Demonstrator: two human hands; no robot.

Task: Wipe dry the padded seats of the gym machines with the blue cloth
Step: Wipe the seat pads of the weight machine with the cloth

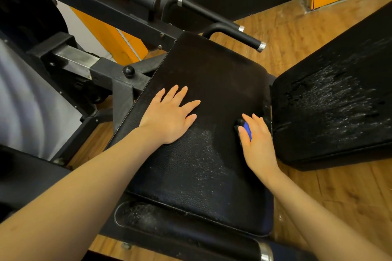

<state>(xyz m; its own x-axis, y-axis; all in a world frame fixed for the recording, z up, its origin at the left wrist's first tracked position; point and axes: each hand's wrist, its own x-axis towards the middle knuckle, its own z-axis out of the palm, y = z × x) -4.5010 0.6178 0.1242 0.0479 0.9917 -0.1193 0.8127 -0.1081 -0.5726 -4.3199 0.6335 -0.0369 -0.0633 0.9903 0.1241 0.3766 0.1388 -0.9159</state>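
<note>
Left hand [169, 115] spread flat on padded seat [212, 82]; right hand [257, 140] presses blue cloth [247, 130] near seat's right edge.

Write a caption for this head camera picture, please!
Left hand flat on the padded seat, right hand wiping with the blue cloth.

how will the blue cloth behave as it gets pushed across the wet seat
The blue cloth is bunched small under the right hand, so it is probably soft and floppy. It likely weighs little, though water may add drag. The seat shows droplets near its front, so the cloth may slide easily there.
</note>
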